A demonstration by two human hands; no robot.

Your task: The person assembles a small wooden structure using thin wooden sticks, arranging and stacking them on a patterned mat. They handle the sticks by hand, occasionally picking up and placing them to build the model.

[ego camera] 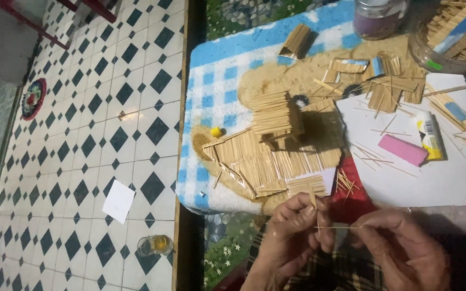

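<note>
Pinching a thin stick [336, 227] between both hands' fingers [319, 218], seemingly.

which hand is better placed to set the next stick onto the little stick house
Left, probably: the left hand sits directly below the stick house and pinches upright sticks, while the right hand is farther to the side, holding one end of a thin stick.

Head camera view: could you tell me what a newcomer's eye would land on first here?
Probably the small house of thin wooden sticks in the middle, on the blue checked cloth. Next, at the bottom edge, the left hand and right hand hold one thin stick between them. A pink eraser lies on white paper to the right.
</note>
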